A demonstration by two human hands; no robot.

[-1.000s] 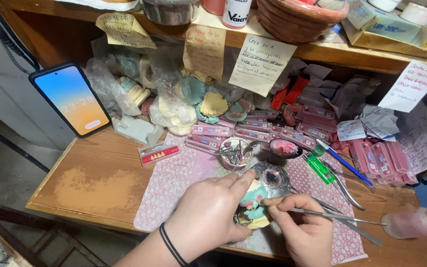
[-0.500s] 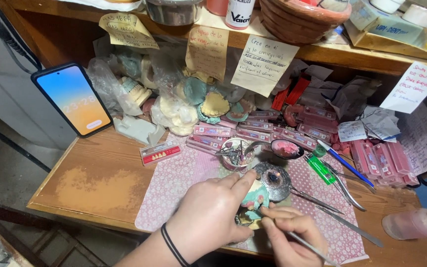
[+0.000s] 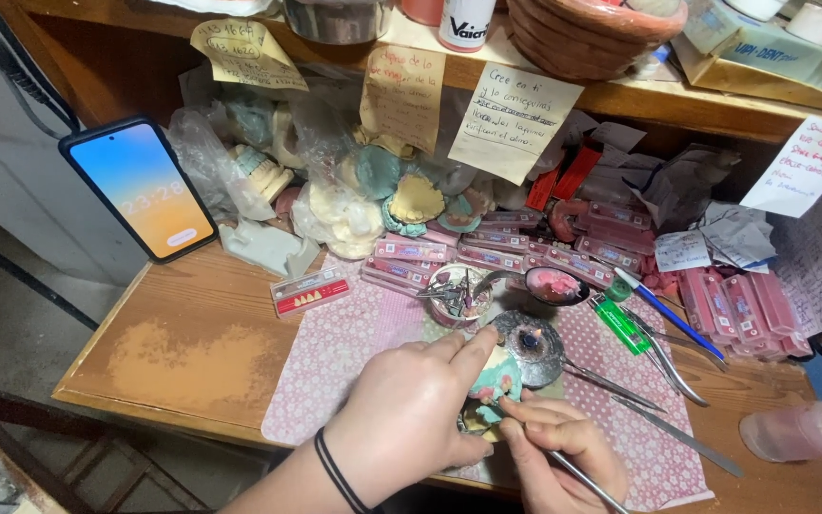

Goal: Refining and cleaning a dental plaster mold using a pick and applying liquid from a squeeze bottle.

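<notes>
Both hands meet at the small teal-and-pink dental cast (image 3: 499, 381): left hand (image 3: 409, 419) clasps it upright, right hand (image 3: 556, 455) (just beneath) pinches a thin metal instrument (image 3: 582, 481), tip angled up-left toward it.

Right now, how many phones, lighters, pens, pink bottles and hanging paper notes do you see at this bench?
phone: 1
green lighter: 1
blue pen: 1
pink bottle: 1
hanging paper notes: 4
Total: 8
</notes>
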